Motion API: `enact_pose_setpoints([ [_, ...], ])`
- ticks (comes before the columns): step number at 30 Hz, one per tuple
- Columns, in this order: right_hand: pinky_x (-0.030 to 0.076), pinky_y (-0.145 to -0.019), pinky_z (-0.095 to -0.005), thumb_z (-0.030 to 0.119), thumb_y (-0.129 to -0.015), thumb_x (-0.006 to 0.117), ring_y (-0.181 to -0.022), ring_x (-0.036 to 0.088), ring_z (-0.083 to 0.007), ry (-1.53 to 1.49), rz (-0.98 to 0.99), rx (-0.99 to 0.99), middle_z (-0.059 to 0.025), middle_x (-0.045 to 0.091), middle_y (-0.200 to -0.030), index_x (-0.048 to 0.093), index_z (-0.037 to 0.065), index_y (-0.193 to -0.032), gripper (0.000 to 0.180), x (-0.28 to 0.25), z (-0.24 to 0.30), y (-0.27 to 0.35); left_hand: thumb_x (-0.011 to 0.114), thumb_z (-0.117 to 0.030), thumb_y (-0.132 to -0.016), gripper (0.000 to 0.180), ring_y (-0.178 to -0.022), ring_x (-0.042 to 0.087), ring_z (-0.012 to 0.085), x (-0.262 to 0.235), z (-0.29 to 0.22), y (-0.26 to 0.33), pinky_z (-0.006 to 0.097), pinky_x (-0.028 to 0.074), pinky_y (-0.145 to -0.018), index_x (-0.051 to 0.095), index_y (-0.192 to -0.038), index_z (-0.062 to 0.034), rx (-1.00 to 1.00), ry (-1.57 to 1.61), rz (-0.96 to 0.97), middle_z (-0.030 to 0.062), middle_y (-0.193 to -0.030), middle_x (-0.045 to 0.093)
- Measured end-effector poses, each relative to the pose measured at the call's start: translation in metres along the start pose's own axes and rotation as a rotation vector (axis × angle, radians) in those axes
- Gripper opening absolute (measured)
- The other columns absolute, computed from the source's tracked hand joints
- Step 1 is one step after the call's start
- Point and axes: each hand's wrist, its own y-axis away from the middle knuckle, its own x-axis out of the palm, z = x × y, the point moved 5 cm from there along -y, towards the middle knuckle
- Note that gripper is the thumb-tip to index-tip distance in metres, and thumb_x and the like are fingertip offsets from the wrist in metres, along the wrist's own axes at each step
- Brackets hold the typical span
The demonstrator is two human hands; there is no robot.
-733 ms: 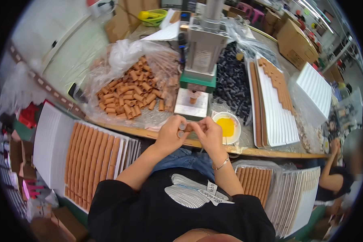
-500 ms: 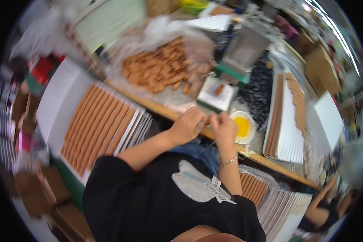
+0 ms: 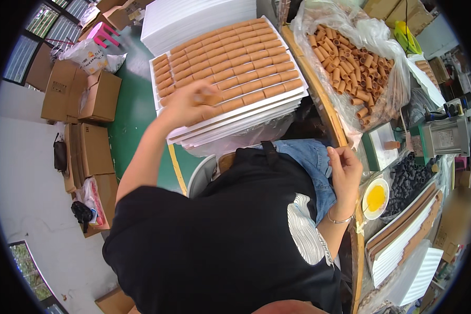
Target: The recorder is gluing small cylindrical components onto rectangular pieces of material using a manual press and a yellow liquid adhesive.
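My left hand [image 3: 189,104] reaches out to my left over a stack of white trays [image 3: 256,112] filled with rows of brown tubes [image 3: 235,57]. Its fingers pinch a brown tube [image 3: 213,98] just above the tray's near rows; the hand is blurred. My right hand [image 3: 345,168] hovers at the wooden table edge [image 3: 327,112], fingers loosely apart, with nothing seen in it. A small white dish of yellow paste [image 3: 376,198] lies just right of that hand.
A plastic bag of loose brown tubes [image 3: 353,57] lies on the table. Beside it are a small press machine [image 3: 445,138], a pile of black caps [image 3: 409,182] and more filled trays [image 3: 403,240]. Cardboard boxes [image 3: 89,99] stand on the green floor.
My hands were together at the table edge. My left hand has swung out to the tray stack at my left, the right hand stays by the table, and my head has turned left.
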Motion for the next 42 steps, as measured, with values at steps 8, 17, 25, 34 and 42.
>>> enact_pose_setpoints([
  [8,0.037,-0.052,-0.0208,0.014,-0.087,0.071,-0.056,0.045,-0.0046,0.053,0.126,-0.072,0.0011,0.052,-0.061,0.058,-0.001,-0.076,0.022,0.032,0.032,0.008,0.073,-0.002,-0.074,0.044,-0.09,0.065,0.0315,-0.042,0.103,0.051,0.039,0.052,-0.076,0.062,-0.115,-0.0124,0.043,-0.524,-0.629,0.0125,-0.103,0.067],
  [17,0.039,-0.053,-0.0212,0.013,-0.086,0.072,-0.057,0.047,-0.0053,0.111,0.161,-0.06,-0.0007,0.054,-0.062,0.06,-0.002,-0.078,0.021,0.045,0.037,0.017,0.074,-0.018,-0.08,0.07,-0.128,0.048,0.0325,-0.01,0.129,0.063,0.033,0.046,-0.097,0.041,-0.14,-0.0028,0.125,-0.138,-0.725,0.017,-0.141,0.047],
  [25,0.04,-0.053,-0.022,0.013,-0.085,0.072,-0.057,0.049,-0.0061,0.143,0.168,-0.035,-0.0021,0.055,-0.061,0.06,-0.002,-0.077,0.021,0.048,0.035,0.018,0.043,-0.032,-0.1,0.059,-0.143,0.02,0.0354,-0.003,0.129,0.058,0.053,0.017,-0.113,0.024,-0.149,-0.0047,0.124,-0.416,-0.58,0.0176,-0.153,0.028],
  [34,0.041,-0.053,-0.025,0.017,-0.083,0.074,-0.055,0.05,-0.0094,0.093,0.111,-0.032,-0.0047,0.054,-0.06,0.061,0.0,-0.077,0.022,0.031,0.018,0.018,0.043,-0.024,-0.1,0.053,-0.143,0.021,0.0352,-0.031,0.131,0.051,0.049,0.02,-0.113,0.029,-0.147,-0.0039,0.068,-0.35,-0.68,0.0215,-0.153,0.024],
  [42,0.039,-0.051,-0.0305,0.021,-0.085,0.07,-0.052,0.047,-0.0177,0.197,0.155,0.052,-0.01,0.052,-0.059,0.061,0.0,-0.078,0.024,-0.002,-0.047,0.063,0.053,-0.01,-0.096,0.021,-0.101,0.063,0.0193,0.08,-0.037,-0.019,0.03,0.048,-0.088,0.064,-0.111,0.0003,0.395,-0.04,0.059,0.0127,-0.107,0.067],
])
